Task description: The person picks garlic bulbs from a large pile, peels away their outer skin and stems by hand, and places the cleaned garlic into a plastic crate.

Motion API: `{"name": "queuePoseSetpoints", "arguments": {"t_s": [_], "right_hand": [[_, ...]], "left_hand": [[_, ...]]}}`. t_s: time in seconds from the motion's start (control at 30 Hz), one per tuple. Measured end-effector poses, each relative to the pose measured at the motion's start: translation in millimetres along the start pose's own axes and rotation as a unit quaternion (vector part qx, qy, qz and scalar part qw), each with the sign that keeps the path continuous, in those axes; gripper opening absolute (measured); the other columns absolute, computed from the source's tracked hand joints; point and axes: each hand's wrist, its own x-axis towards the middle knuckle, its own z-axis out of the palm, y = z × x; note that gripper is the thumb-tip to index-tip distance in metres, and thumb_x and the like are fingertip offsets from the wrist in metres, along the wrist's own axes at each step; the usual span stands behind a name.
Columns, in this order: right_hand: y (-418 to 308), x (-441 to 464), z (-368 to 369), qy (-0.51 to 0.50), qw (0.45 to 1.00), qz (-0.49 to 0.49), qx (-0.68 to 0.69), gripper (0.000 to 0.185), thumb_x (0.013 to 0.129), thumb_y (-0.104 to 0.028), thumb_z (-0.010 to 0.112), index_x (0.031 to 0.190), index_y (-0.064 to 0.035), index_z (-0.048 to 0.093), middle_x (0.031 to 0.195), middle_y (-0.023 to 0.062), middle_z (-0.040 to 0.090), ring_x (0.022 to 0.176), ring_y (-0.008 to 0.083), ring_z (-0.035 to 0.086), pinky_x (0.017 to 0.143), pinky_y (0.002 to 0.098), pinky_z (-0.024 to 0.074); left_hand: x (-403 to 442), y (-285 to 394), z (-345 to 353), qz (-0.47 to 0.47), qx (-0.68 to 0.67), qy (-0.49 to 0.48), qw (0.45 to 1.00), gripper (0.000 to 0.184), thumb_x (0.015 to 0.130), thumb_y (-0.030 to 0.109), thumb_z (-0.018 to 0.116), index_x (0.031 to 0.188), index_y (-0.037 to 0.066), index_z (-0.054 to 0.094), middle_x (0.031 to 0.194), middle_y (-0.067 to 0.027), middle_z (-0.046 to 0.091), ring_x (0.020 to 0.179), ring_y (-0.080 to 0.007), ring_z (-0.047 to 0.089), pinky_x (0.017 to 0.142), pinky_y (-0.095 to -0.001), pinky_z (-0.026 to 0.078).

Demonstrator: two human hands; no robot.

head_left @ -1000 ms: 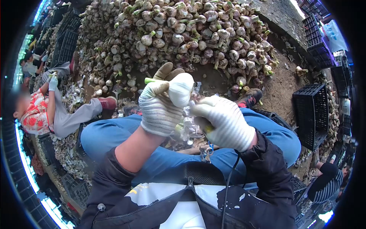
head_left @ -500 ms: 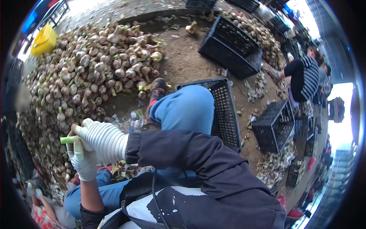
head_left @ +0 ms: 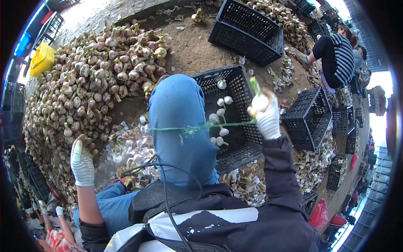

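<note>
With the right hand (head_left: 268, 122)'s fingers clamped round a garlic bulb (head_left: 260, 103) beside the crate (head_left: 240, 161), stem (head_left: 255, 86) jutting beyond them, a light, even grip best avoids bruising, while the left hand (head_left: 82, 164)'s fingers sit apart near the heap (head_left: 84, 92).

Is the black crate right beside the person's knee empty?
No, several white garlic bulbs lie inside the crate beside the blue-trousered knee.
</note>
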Motion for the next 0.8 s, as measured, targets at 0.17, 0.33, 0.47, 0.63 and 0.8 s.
{"name": "queuePoseSetpoints", "arguments": {"t_s": [0.17, 0.33, 0.47, 0.63, 0.8], "right_hand": [[4, -68, 38, -0.075, 0.967, 0.161, 0.182, 0.076, 0.072, 0.009, 0.074, 0.137, -0.0006, 0.037, 0.124, 0.0128, 0.052, 0.106, 0.0193, 0.058, 0.090, 0.0323, 0.0530], [-159, -56, 64, -0.110, 0.946, -0.151, 0.264, 0.075, 0.076, 0.003, 0.076, 0.140, -0.0080, 0.037, 0.133, 0.0177, 0.048, 0.115, 0.0268, 0.056, 0.092, 0.0377, 0.0515], [-263, -71, 117, -0.248, 0.838, -0.474, 0.109, 0.083, 0.081, -0.020, 0.076, 0.148, -0.0039, 0.029, 0.145, 0.0250, 0.040, 0.129, 0.0365, 0.045, 0.107, 0.0474, 0.0381], [-282, -78, 139, -0.311, 0.777, -0.531, 0.132, 0.069, 0.094, -0.035, 0.062, 0.146, 0.0010, 0.034, 0.143, 0.0236, 0.045, 0.127, 0.0351, 0.049, 0.107, 0.0430, 0.0386], [-141, 45, 130, -0.020, 0.884, -0.466, -0.031, 0.040, 0.096, -0.030, 0.062, 0.119, 0.0031, 0.058, 0.118, 0.0186, 0.061, 0.105, 0.0318, 0.061, 0.092, 0.0433, 0.0506]], "left_hand": [[-1, 3, 1, -0.017, 0.045, 0.012, 0.999, 0.037, 0.097, 0.029, 0.059, 0.127, 0.007, 0.058, 0.106, -0.0075, 0.067, 0.089, -0.0172, 0.064, 0.072, -0.0311, 0.052], [-59, 51, 72, 0.103, 0.049, -0.097, 0.989, 0.054, 0.100, 0.029, 0.054, 0.142, -0.002, 0.041, 0.133, -0.0191, 0.056, 0.113, -0.0250, 0.063, 0.096, -0.0399, 0.053], [-107, 57, 136, 0.151, -0.030, -0.298, 0.942, 0.067, 0.093, 0.018, 0.067, 0.148, 0.003, 0.033, 0.137, -0.0139, 0.049, 0.120, -0.0246, 0.055, 0.100, -0.0376, 0.047], [-147, 48, 92, 0.349, -0.125, 0.114, 0.922, 0.041, 0.094, 0.019, 0.067, 0.129, 0.003, 0.052, 0.097, -0.0032, 0.061, 0.087, -0.0139, 0.061, 0.075, -0.0267, 0.051], [-315, 41, -118, 0.457, -0.165, 0.312, 0.816, 0.023, 0.102, 0.027, 0.050, 0.087, 0.010, 0.055, 0.083, -0.0027, 0.057, 0.062, -0.0081, 0.050, 0.054, -0.0225, 0.044]]}}
